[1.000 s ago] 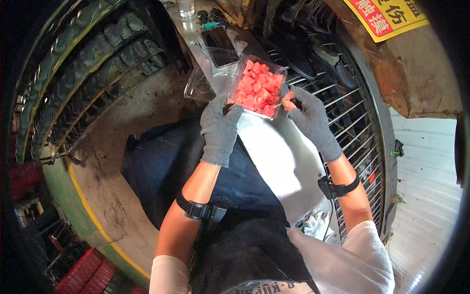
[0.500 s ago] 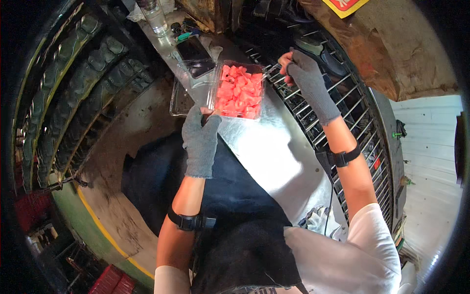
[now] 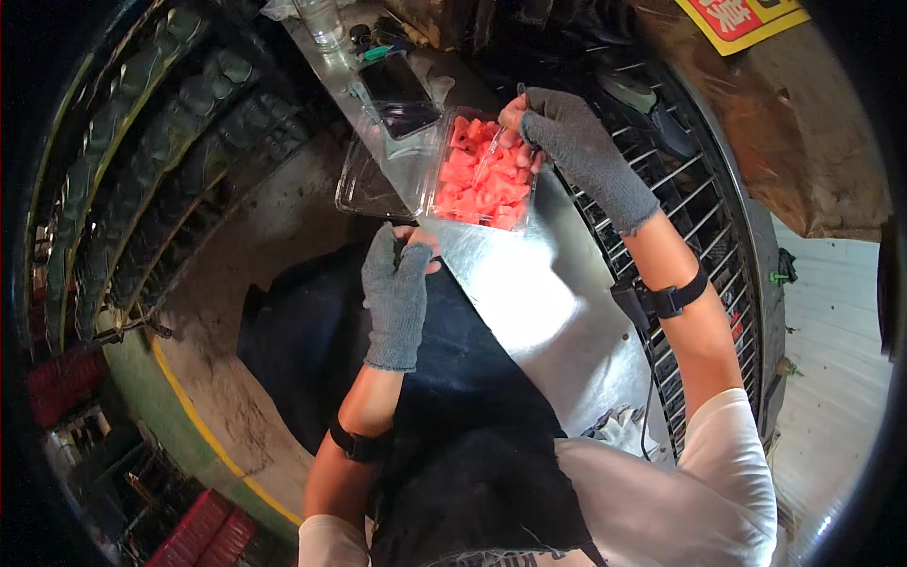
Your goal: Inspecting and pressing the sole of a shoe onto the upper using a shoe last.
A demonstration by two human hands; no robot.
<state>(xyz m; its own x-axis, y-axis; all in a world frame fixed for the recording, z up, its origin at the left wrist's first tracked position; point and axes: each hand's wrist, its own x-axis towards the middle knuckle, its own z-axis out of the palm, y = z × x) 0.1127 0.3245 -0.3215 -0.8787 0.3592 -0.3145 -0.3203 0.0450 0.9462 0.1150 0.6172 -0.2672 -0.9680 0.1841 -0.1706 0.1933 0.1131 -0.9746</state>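
Note:
A clear plastic box (image 3: 437,180) full of red watermelon chunks (image 3: 487,194) sits on the metal bench; its clear lid (image 3: 364,194) is folded out to the left. My right hand (image 3: 567,132), in a grey fingerless glove, is over the box's upper right corner. Its fingers pinch what looks like a thin pale pick (image 3: 493,149) slanting down to the fruit. Just below the lid's near corner is my left hand (image 3: 397,293), in a matching glove. Its bare fingers are loosely bent, thumb apart, with nothing visible in them.
Beyond the box lie a dark phone (image 3: 399,90) and a glass jar (image 3: 321,24). A barred metal rack (image 3: 675,180) runs along the right of the bench (image 3: 567,350). Tiered racks of dark lumpy parts (image 3: 179,123) stand at left. Dark cloth (image 3: 312,340) covers my lap.
My right hand has moved left and down from above the rack to the fruit. My left hand has drawn slightly back from the box's near corner. The whole view has shifted a little.

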